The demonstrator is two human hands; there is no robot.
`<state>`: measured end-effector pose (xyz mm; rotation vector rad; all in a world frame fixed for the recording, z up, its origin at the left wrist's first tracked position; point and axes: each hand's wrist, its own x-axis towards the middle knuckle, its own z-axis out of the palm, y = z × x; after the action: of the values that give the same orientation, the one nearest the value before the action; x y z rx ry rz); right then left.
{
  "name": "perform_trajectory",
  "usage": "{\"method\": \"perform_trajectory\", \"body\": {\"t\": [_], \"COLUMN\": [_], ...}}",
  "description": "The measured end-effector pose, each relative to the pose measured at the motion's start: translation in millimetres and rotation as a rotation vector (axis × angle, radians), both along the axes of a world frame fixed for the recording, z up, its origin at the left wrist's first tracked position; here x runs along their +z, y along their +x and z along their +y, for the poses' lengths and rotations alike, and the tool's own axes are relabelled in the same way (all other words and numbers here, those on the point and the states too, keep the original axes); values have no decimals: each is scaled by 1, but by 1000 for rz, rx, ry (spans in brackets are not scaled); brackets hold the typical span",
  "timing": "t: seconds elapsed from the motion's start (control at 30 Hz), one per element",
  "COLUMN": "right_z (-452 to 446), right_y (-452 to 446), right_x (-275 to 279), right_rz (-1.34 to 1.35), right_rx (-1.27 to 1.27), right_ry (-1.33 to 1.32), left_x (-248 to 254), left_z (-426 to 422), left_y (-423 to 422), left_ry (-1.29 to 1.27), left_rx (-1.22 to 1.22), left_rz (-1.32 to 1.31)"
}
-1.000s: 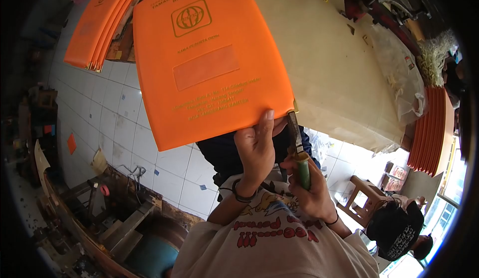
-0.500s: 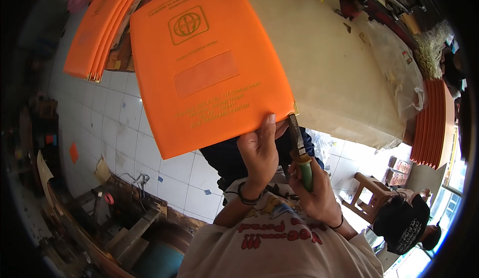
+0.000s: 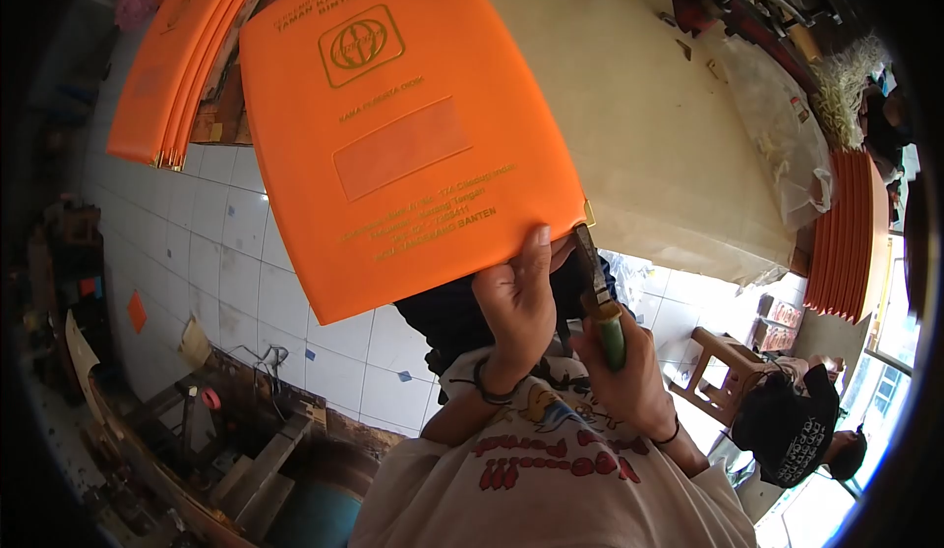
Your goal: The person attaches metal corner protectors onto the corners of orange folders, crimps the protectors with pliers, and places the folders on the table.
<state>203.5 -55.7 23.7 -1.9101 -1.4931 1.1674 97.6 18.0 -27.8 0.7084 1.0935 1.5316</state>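
An orange folder (image 3: pixel 393 135) with gold print and a clear window lies tilted over the table edge. My left hand (image 3: pixel 519 302) grips its lower edge, thumb on the cover and fingers underneath. My right hand (image 3: pixel 629 371) is closed round the green handle of a metal tool (image 3: pixel 596 278). The tool's tip touches the folder's lower right corner, beside a gold metal corner piece (image 3: pixel 588 213). The fingers behind the folder are hidden.
Orange folders (image 3: pixel 182 66) are stacked at the upper left, more (image 3: pixel 848 238) at the right. Brown paper covers the table (image 3: pixel 629 115), with a plastic bag (image 3: pixel 777 125) on it. A person in black (image 3: pixel 787 425) is at the lower right, near a wooden stool (image 3: pixel 713 376).
The folder's lower edge has shifted slightly down in view, and both hands and the tool have moved slightly right and down with it. Both grips are unchanged.
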Motion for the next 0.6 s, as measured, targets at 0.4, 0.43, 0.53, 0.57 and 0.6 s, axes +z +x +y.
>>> {"method": "perform_trajectory", "body": {"t": [0.4, 0.43, 0.53, 0.57, 0.6], "right_z": [-5, -4, -5, -5, -4], "right_y": [6, 8, 9, 8, 8], "right_x": [15, 15, 11, 11, 12], "right_rz": [342, 341, 329, 325, 322], "right_rx": [25, 42, 83, 84, 85], "right_ry": [-101, -97, -50, -43, -36], "left_x": [1, 2, 5, 2, 1], "left_z": [0, 0, 1, 0, -1], "left_y": [-5, -5, -5, -6, -7], "left_ry": [23, 21, 20, 21, 22], "left_rx": [-73, -74, -84, -94, -104], "left_rz": [-151, -151, -136, -120, -103]}}
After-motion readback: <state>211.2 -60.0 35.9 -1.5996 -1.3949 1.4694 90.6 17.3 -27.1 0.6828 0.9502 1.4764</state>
